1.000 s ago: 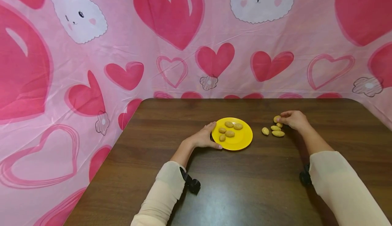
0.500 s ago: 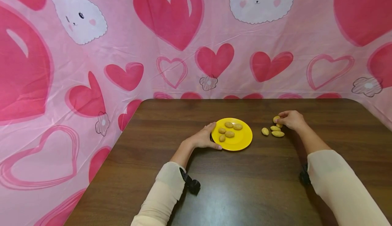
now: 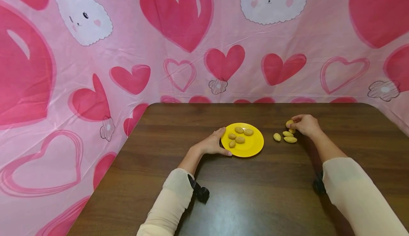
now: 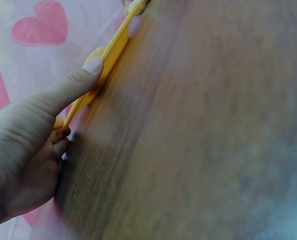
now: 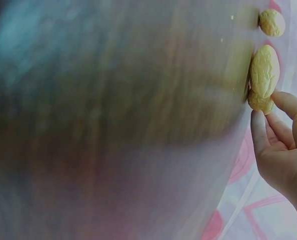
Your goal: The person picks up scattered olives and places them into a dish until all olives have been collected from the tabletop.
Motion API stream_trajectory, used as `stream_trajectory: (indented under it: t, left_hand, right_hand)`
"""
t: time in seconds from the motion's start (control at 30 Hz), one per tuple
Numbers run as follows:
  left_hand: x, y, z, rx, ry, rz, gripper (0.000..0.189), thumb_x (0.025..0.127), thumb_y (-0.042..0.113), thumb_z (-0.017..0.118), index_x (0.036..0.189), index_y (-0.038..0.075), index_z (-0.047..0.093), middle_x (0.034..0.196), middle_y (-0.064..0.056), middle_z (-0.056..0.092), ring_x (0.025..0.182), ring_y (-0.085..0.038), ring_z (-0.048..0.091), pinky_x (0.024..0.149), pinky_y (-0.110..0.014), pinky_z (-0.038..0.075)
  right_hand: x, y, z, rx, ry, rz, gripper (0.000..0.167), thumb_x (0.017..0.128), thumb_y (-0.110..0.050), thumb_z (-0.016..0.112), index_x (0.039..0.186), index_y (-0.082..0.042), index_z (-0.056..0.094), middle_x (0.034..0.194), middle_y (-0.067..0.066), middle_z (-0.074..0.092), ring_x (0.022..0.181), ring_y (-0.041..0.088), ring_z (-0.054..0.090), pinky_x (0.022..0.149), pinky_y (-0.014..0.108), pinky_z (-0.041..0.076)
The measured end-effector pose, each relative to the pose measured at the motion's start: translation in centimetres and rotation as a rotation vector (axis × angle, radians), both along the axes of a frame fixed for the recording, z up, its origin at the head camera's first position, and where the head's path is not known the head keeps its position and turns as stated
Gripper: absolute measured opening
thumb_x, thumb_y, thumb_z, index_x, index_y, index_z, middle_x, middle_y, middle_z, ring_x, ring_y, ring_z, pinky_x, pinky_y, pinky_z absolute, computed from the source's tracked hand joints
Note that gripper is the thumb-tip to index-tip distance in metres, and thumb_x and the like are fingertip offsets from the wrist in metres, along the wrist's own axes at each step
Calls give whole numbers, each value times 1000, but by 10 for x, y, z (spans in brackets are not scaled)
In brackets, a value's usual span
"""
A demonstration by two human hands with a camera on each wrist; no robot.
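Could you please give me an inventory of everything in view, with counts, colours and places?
Plate: 1, yellow, on the table.
Potato-like pieces: 10, yellowish-brown; 5 on the plate, 4 in a loose group right of it, 1 at the right hand's fingertips.
Table: 1, brown wood-look, under the plate.
Backdrop cloth: pink with red hearts, white animal faces and flower outlines, behind and left of the table; number of sheets unclear.
Wrist cameras: 2, black, one at each wrist.
Sleeves: 2, cream, on the forearms.
Left hand: 1, bare, gripping the plate's left rim.
Right hand: 1, bare, pinching one piece.
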State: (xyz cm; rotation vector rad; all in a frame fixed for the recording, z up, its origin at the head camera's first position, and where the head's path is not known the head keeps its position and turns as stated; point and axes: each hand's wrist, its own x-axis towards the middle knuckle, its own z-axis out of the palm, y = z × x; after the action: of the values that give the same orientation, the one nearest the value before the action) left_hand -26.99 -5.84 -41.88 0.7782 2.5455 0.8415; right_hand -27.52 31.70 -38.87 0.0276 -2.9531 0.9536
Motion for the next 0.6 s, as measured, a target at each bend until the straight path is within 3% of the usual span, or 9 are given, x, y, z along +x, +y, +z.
stream_trajectory:
  t: [0.6]
  left_hand:
    - [-1, 1, -1, -3, 22, -5, 109, 71, 47, 75, 149, 8, 10, 154, -5, 9, 139, -23, 6, 111, -37, 10]
  right_hand:
    - [3, 0, 3, -47, 6, -23, 56, 87, -35, 62, 115, 12, 53, 110, 28, 59, 103, 45, 49, 91, 57, 30]
